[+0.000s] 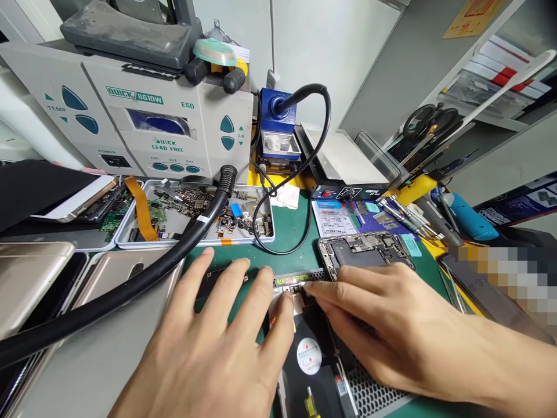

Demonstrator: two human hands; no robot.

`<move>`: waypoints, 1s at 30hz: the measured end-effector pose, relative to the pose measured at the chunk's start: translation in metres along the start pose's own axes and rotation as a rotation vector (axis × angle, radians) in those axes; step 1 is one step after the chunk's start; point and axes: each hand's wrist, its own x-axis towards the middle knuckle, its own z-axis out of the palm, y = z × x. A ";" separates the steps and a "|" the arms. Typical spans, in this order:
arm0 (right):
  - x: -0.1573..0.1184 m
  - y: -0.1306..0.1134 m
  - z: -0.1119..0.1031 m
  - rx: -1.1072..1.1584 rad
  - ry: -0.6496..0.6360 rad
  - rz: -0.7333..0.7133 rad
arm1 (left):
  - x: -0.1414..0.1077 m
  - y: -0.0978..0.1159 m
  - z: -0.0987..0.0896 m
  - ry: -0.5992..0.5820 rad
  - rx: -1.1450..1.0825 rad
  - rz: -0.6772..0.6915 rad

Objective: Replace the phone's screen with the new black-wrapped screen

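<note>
A phone screen assembly (310, 334) lies back side up on a perforated metal plate (374, 395), a round white sticker on its black back. My left hand (217, 337) hovers over the lower middle with fingers spread; its thumb tip touches the top edge of the assembly, beside small metal parts (296, 290). At the right of that edge, the fingers of my right hand (383, 325) are pinched together. What they hold, if anything, is too small to make out. Just beyond my right hand is an opened phone body (365, 249) with its inside showing.
A QUICK 861DW hot air station (165, 122) stands at the back left, its thick black hose (143, 278) crossing the left side. Behind my left hand sits a tray (200, 239) of circuit boards. A blue soldering stand (278, 116) and flat heating plate (343, 157) fill the back.
</note>
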 end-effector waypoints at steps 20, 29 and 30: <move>-0.010 0.010 0.030 -0.250 0.218 -0.257 | 0.004 -0.015 0.001 0.193 -0.060 0.024; -0.010 0.010 0.028 -0.225 0.246 -0.251 | 0.009 -0.008 0.008 0.233 -0.048 0.075; -0.010 0.010 0.028 -0.227 0.249 -0.244 | 0.008 -0.007 0.009 0.236 -0.050 0.076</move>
